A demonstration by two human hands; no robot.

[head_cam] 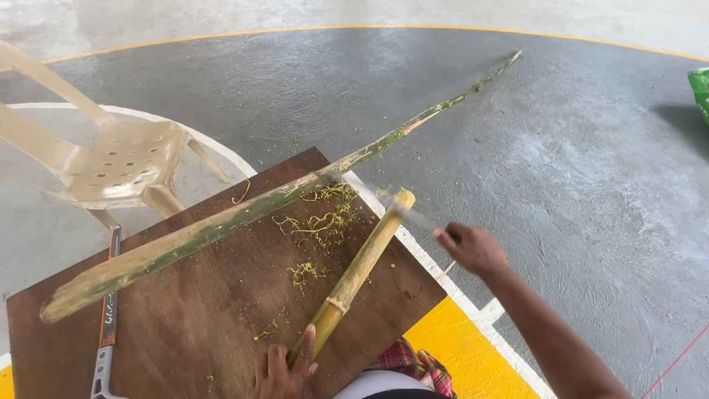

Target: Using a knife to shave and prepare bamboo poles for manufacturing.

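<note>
Both hands are at work on a short bamboo piece (360, 270) that leans up from the near edge of the brown wooden tabletop (185, 318) toward its right corner. My left hand (282, 371), low at the near edge, is wrapped around the bottom end of the piece, fingers curled shut and the thumb lying up along the stalk. My right hand (473, 248), out past the right edge of the tabletop and over the grey floor (576, 162), is closed on the handle of a knife (416, 217); the blade looks blurred and its tip meets the upper, cut end of the bamboo piece.

Along the left edge of the tabletop lies a long narrow tool with an orange and grey handle (108, 318), running from the far side to the near one. Beyond the far left corner a cream plastic chair (122, 166) stands on the floor. A long split bamboo pole (244, 214) crosses the tabletop from its left side up over the far corner and reaches well out across the floor, thinning to a point. Just beside it, between the pole and the short piece, yellow-green shavings (321, 222) lie scattered on the wood. A checked cloth (413, 363) shows at the near edge by my lap, next to a yellow painted patch of floor (473, 355). At the far right, the corner of a green bag (700, 89) enters view.
</note>
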